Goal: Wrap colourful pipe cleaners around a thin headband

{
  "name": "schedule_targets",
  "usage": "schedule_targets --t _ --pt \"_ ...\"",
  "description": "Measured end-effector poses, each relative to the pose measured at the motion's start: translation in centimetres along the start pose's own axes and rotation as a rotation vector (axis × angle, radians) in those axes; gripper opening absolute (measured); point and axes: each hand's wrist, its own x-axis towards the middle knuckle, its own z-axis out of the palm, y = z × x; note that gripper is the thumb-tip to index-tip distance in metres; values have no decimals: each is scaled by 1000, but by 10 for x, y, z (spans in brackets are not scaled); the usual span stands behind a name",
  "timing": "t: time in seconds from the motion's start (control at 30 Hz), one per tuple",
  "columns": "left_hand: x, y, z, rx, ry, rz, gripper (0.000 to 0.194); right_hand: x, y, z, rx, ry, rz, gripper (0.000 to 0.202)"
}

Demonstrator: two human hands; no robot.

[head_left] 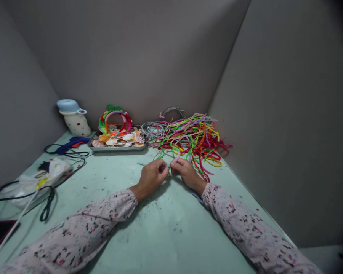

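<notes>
- Well left of the fingers, a crumpled, see-through plastic bag (pixel 58 167), thin and glossy; a smooth black cable (pixel 47 208) loops beside it.
- Left of the fingers and farther back, a hard blue glue gun (pixel 74 141) with an orange-red trigger; behind it, a rounded, spotted cream bottle (pixel 76 124) with a smooth blue cap.
- Beyond the fingers to the left, a shallow metal tray (pixel 117 148) with rounded corners, filled with ridged, fan-shaped seashells (pixel 112 142); fuzzy, many-coloured hoops (pixel 129 122) stand upright among them.
- The left hand (pixel 152 176), thumb and forefinger pressed together, clamped on a thin green strand (pixel 168 166) that spans the narrow gap to the other hand.
- Straight behind the fingers, a coil of slick grey wire (pixel 156 131).
- A pale pink chenille stem (pixel 176 156), soft and furry, rises from the right fingertips; whether it joins the strand is hidden.
- The right hand (pixel 187 172), fingers closed on that stem.
- Behind and right of the fingers, a tangled heap of chenille stems (pixel 194 137), plush and bendy, in red, green, yellow, orange and lilac.
- Under the fingers, a matt pale-green tabletop (pixel 148 239), speckled with scuffs and fluff.
- Printed fabric sleeves (pixel 234 213), gathered at the wrists, nearer than the fingers on both sides.
</notes>
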Motion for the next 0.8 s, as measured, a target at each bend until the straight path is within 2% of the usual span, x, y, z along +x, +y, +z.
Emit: schedule_targets --t 0.17,0.27,0.4,0.8 --pt "-1 -3 3 -53 48 10 10 1 5 0 29 13 3 27" --pt "-2 -4 4 -113 81 -3 15 2 7 1 65 12 13 27" --pt "-3 -3 3 -134 114 22 8 3 7 4 94 29 32 29" --pt "-1 1 2 -141 136 -7 9 2 5 5 75 39 -2 30"
